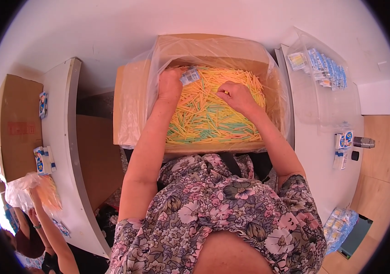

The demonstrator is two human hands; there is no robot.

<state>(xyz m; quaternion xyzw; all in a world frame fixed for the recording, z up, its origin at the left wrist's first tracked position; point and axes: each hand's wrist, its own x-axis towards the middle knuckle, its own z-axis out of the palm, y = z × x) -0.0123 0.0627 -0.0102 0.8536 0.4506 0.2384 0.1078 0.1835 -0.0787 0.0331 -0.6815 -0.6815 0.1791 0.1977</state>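
In front of me stands a cardboard box (154, 50) lined with clear plastic film. Inside lies a heap of thin sticks (211, 121), yellow, orange, pink and green. At the heap's far left, my left hand (171, 84) is closed on the edge of a small clear packet (190, 76) with blue print. My right hand (236, 97) hovers over the right part of the heap, fingers pinched together. A bit of yellow shows between its fingertips, apparently stick ends; how many it holds is hidden.
On the right-hand table, a clear plastic bin (327, 105) holds several printed packets (327, 68). Small boxes (344, 139) and a dark-capped bottle (364, 142) stand nearer. Along the left table (62, 137) sit a cardboard carton (18, 123) and another person's arms (51, 228) at a plastic bag (26, 189).
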